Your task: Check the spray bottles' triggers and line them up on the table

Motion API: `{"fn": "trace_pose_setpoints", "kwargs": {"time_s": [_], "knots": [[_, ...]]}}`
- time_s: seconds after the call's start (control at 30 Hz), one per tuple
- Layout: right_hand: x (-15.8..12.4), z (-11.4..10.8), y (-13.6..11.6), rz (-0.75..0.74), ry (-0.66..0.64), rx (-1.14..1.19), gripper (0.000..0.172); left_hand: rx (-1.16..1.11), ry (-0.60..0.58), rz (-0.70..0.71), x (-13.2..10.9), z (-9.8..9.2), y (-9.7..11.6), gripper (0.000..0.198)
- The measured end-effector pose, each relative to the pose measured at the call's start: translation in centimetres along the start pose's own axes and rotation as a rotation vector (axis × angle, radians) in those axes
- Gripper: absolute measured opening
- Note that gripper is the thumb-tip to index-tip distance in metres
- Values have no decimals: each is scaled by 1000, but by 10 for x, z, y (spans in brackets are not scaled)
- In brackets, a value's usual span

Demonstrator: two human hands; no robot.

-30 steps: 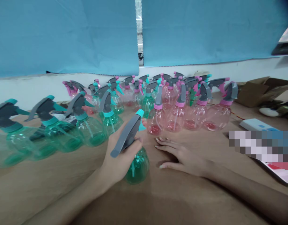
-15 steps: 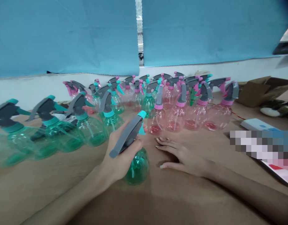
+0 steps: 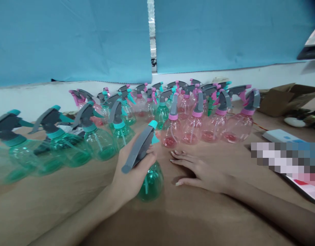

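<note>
My left hand (image 3: 132,167) is wrapped round the neck of a green spray bottle (image 3: 152,182), which stands upright on the table. Its grey trigger head with a teal nozzle points up and away to the right; my fingers partly hide the collar. Just right of it, my right hand (image 3: 198,169) lies palm down on the wood, fingers stretched out and holding nothing. Beyond that hand stands a front row of pink spray bottles (image 3: 171,131). Several green spray bottles (image 3: 98,141) line the left side.
More pink and green bottles (image 3: 162,111) crowd the back of the wooden table (image 3: 188,218). On the right are a brown cardboard box (image 3: 277,100), a white rounded object (image 3: 296,122) and a flat item with a blurred-out surface (image 3: 283,136). A blue cloth (image 3: 96,41) covers the wall.
The trigger head in my left hand has shifted very slightly to the right. My right hand lies where it was, and the other bottles have not moved.
</note>
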State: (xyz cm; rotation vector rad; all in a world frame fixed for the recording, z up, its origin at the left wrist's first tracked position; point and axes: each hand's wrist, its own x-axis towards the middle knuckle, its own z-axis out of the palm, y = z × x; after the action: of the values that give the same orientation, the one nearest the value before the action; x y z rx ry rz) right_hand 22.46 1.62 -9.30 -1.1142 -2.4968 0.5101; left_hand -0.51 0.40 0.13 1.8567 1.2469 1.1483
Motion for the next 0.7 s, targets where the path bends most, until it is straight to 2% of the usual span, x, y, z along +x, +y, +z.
{"fn": "trace_pose_setpoints", "kwargs": {"time_s": [0.13, 0.37, 0.7], "knots": [[1, -1, -2, 3, -11, -16, 60, 7, 38, 4, -1, 3, -2, 26], [2, 0, -3, -11, 27, -15, 53, 134, 116, 26, 0, 4, 2, 9], [2, 3, -1, -31, 41, 6, 48, 135, 117, 54, 2, 4, 3, 11]]}}
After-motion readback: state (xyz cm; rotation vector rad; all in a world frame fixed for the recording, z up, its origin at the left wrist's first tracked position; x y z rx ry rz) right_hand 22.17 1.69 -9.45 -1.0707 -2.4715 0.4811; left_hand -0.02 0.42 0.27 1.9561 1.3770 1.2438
